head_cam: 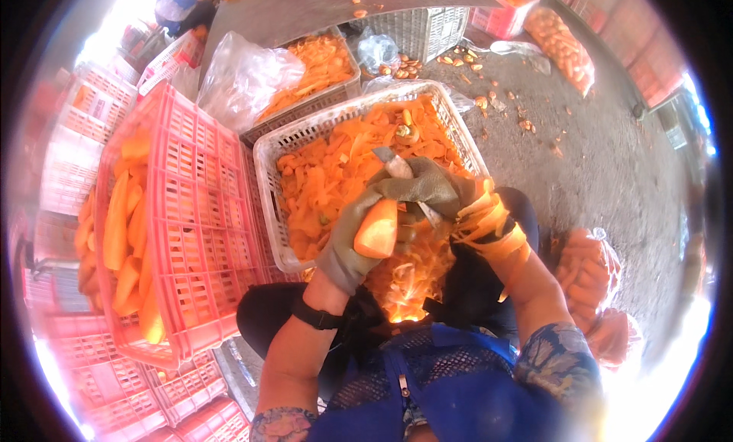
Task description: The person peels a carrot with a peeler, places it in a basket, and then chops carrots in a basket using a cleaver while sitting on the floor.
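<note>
My left hand (349,241), in a grey-green work glove, is closed around a peeled carrot (377,230) whose blunt pale end points towards me. My right hand (435,190), gloved too, grips a peeling tool (397,166); its tip shows above the fingers, and another metal part shows below them. Long orange carrot peels (493,224) hang over the right wrist. Both hands are close together above the near edge of a white plastic basket (264,172) heaped with carrot peelings (326,178). A carrot top end (407,133) lies on the heap. More peelings (409,276) lie between my legs.
To the left a tilted red plastic crate (200,213) holds peeled carrots (117,224). Behind the basket are another crate of peelings (320,64) and a clear plastic bag (246,75). Bagged carrots (587,270) stand at right; another sack (558,44) lies farther off. Scraps dot the concrete floor (544,150).
</note>
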`<state>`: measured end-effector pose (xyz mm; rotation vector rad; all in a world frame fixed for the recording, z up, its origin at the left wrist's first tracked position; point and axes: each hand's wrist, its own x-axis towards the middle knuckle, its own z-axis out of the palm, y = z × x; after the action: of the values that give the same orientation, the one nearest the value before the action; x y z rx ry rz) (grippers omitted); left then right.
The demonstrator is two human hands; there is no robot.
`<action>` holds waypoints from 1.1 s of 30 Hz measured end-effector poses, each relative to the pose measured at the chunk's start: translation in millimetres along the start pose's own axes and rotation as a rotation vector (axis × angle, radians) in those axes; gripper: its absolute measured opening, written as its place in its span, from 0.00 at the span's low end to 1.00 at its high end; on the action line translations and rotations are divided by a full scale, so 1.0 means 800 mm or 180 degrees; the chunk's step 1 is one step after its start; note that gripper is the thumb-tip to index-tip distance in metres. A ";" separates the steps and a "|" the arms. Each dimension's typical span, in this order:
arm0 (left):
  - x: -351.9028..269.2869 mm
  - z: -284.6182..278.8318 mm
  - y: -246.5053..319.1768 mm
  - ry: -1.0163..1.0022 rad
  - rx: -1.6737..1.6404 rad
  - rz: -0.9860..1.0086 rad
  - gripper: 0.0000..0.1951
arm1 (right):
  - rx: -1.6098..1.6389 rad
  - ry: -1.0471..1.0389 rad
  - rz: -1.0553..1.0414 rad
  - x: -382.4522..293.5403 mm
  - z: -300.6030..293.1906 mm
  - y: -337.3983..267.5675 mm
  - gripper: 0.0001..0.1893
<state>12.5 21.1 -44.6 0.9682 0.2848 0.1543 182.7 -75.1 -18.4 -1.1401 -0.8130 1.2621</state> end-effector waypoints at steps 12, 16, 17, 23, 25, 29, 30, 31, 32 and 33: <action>0.011 -0.003 0.030 0.1640 -0.1758 0.0726 0.37 | 0.0147 0.1137 -0.0331 -0.023 0.054 -0.005 0.19; 0.009 0.007 0.039 0.1202 -0.2079 0.1353 0.36 | 0.0449 0.1529 -0.0774 -0.023 0.097 0.013 0.17; 0.008 0.010 0.038 0.1291 -0.1877 0.1291 0.35 | 0.0510 0.1656 -0.0882 -0.021 0.110 0.014 0.16; -0.002 -0.009 0.024 0.0430 -0.1620 0.0447 0.27 | -0.1573 0.1217 -0.2030 -0.020 0.109 0.029 0.13; -0.005 0.002 0.037 0.0290 -0.1094 0.0595 0.21 | -0.0341 0.0998 -0.1123 -0.038 0.088 0.016 0.12; -0.028 0.037 0.058 0.0590 -0.0089 0.0743 0.24 | 0.0487 0.1835 -0.1284 -0.047 0.058 -0.051 0.23; -0.033 0.048 0.066 0.0508 0.0077 0.0572 0.26 | 0.0575 0.1935 -0.1557 -0.042 0.048 -0.063 0.23; -0.035 0.057 0.070 0.0452 0.0245 0.0411 0.28 | 0.0668 0.2008 -0.1820 -0.036 0.042 -0.071 0.23; -0.034 0.067 0.070 0.0413 0.0263 0.0422 0.31 | 0.0788 0.1917 -0.1915 -0.035 0.039 -0.080 0.22; -0.034 0.071 0.069 0.0425 0.0379 0.0355 0.31 | 0.0938 0.1784 -0.1995 -0.032 0.041 -0.088 0.22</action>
<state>3.6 -0.2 36.0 1.0946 0.3660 0.3075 168.6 -89.0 60.5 -0.8375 -0.4759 0.4783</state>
